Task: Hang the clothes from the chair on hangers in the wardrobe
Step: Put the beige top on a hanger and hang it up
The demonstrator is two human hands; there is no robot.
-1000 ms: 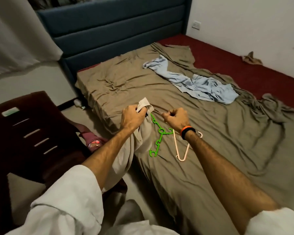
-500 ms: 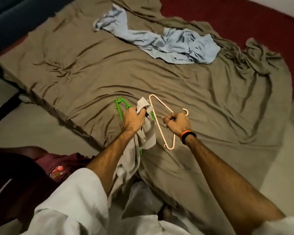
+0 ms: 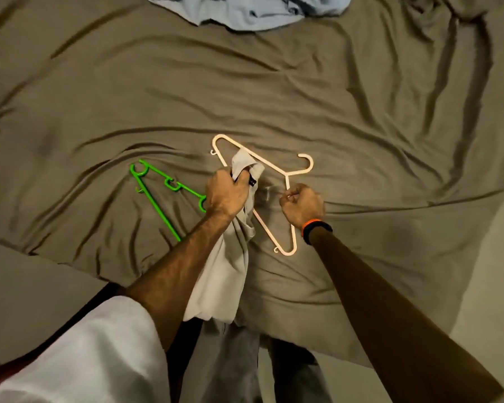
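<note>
So that the cloth can go on it, the right hand [image 3: 302, 205] grips the pink hanger [image 3: 277, 196] above the bed [image 3: 361, 117], while the left hand [image 3: 227, 196] holds the beige cloth [image 3: 224, 274] bunched up beside it.

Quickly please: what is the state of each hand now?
Left hand: gripping the beige cloth garment.
Right hand: gripping the pale pink plastic hanger.
</note>
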